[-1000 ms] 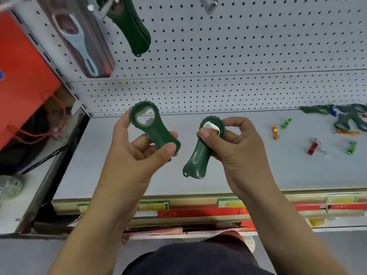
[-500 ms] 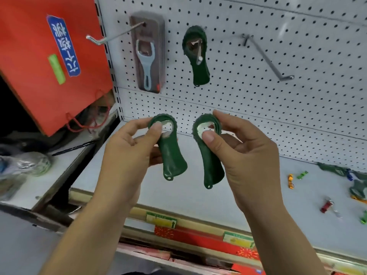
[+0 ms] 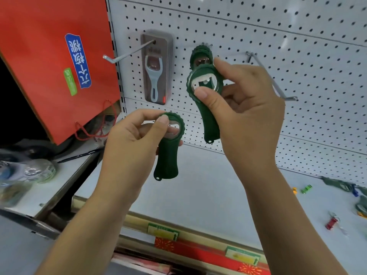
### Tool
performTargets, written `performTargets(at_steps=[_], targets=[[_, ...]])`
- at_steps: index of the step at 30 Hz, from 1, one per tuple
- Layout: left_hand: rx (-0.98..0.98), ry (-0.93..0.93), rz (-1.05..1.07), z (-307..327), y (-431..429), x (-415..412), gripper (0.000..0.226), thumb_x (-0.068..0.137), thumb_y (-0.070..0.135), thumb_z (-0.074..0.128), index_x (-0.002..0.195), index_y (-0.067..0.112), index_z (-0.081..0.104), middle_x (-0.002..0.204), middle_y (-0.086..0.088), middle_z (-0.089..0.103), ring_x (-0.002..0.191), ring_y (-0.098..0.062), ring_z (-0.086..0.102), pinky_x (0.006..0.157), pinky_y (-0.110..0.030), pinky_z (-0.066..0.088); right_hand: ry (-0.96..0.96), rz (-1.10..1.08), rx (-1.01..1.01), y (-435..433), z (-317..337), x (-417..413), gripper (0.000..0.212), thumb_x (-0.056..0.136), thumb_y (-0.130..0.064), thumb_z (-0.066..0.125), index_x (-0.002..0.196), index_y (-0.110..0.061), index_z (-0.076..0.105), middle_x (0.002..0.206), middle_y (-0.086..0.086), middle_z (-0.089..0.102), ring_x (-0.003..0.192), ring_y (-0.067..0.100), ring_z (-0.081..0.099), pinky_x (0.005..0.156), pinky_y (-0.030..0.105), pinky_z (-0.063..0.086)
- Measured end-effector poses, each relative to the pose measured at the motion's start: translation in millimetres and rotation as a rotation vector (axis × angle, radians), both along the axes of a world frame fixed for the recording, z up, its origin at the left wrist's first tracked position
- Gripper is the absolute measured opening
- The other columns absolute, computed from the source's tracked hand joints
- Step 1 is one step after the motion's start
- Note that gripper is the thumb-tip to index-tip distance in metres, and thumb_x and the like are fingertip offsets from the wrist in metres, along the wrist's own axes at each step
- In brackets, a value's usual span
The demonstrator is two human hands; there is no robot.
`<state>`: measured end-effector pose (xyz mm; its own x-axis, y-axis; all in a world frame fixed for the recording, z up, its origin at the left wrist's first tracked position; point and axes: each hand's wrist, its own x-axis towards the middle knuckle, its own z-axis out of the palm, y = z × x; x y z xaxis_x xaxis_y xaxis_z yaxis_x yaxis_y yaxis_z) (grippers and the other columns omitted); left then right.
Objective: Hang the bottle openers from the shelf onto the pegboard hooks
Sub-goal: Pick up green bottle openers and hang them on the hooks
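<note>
My right hand (image 3: 244,114) pinches the ring end of a dark green bottle opener (image 3: 208,116), held up against the white pegboard (image 3: 278,46). Its ring sits just below and partly over other green openers (image 3: 200,54) hanging on a hook there, whose tip shows inside the ring. My left hand (image 3: 131,143) pinches the ring of a second green opener (image 3: 168,151), lower and left, its handle hanging down. More green openers (image 3: 341,185) lie at the far right of the grey shelf (image 3: 208,195).
A boxed blue opener (image 3: 155,68) hangs on a long hook (image 3: 127,54) at left. An empty long hook (image 3: 272,78) juts out right of my right hand. A red paper bag (image 3: 53,66) hangs at left. Small coloured key-ring items (image 3: 331,223) lie on the shelf's right.
My right hand has lifted its opener up to the hook with the hanging green openers. My left hand stayed low with its opener. The view tilted further up the pegboard.
</note>
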<state>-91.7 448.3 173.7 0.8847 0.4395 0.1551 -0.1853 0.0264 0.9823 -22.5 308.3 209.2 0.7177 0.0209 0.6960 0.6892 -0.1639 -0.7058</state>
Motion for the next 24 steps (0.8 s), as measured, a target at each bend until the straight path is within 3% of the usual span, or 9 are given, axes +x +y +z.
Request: performTargets(at_steps=[5, 9, 12, 16, 18, 24], targets=[[0.005, -0.010, 0.005, -3, 4, 1, 0.009, 0.098, 0.017, 0.061, 0.099, 0.021, 0.070, 0.082, 0.000, 0.079, 0.084, -0.024, 0.077, 0.082, -0.040, 0.059, -0.011, -0.011, -0.071, 4, -6, 10, 0.043, 0.081, -0.021, 0.083, 0.122, -0.019, 0.070, 0.103, -0.010, 0.058, 0.081, 0.011, 0.063, 0.078, 0.016, 0.052], [0.024, -0.027, 0.016, -5, 8, 3, 0.013, 0.095, 0.018, 0.065, 0.091, 0.026, 0.074, 0.082, 0.009, 0.078, 0.080, -0.004, 0.071, 0.071, -0.017, 0.054, 0.004, 0.000, -0.101, 4, -10, 14, 0.040, 0.086, -0.022, 0.078, 0.125, -0.020, 0.069, 0.105, -0.006, 0.058, 0.085, 0.016, 0.066, 0.081, 0.025, 0.057], [0.095, -0.063, 0.018, -4, 13, 4, 0.013, 0.091, 0.022, 0.072, 0.089, 0.033, 0.079, 0.090, 0.008, 0.077, 0.083, -0.014, 0.062, 0.081, -0.026, 0.052, 0.029, 0.041, -0.120, 0, -9, 12, 0.034, 0.093, -0.023, 0.071, 0.127, -0.020, 0.067, 0.110, -0.003, 0.060, 0.092, 0.013, 0.067, 0.082, 0.030, 0.059], [0.103, -0.138, -0.068, 11, 13, 5, 0.014, 0.091, 0.019, 0.070, 0.099, 0.025, 0.079, 0.071, 0.004, 0.067, 0.063, -0.009, 0.051, 0.060, -0.018, 0.046, 0.067, 0.060, -0.174, -7, -6, 7, 0.031, 0.101, -0.027, 0.060, 0.131, -0.023, 0.065, 0.119, -0.003, 0.061, 0.100, 0.006, 0.064, 0.085, 0.025, 0.057], [0.148, -0.187, -0.100, 21, 8, 6, 0.015, 0.093, 0.016, 0.068, 0.103, 0.021, 0.078, 0.068, 0.000, 0.066, 0.061, -0.011, 0.054, 0.058, -0.019, 0.048, 0.062, 0.033, -0.194, -10, -5, 4, 0.030, 0.103, -0.030, 0.055, 0.131, -0.025, 0.064, 0.120, -0.005, 0.062, 0.104, 0.004, 0.063, 0.089, 0.025, 0.055], [0.053, -0.287, -0.161, 41, -8, 23, 0.013, 0.097, 0.010, 0.065, 0.106, 0.009, 0.074, 0.083, -0.010, 0.071, 0.064, -0.014, 0.065, 0.064, -0.026, 0.058, 0.092, -0.075, -0.077, -24, -2, -8, 0.030, 0.107, -0.036, 0.042, 0.121, -0.030, 0.068, 0.120, -0.010, 0.067, 0.110, 0.012, 0.064, 0.094, 0.046, 0.055]])
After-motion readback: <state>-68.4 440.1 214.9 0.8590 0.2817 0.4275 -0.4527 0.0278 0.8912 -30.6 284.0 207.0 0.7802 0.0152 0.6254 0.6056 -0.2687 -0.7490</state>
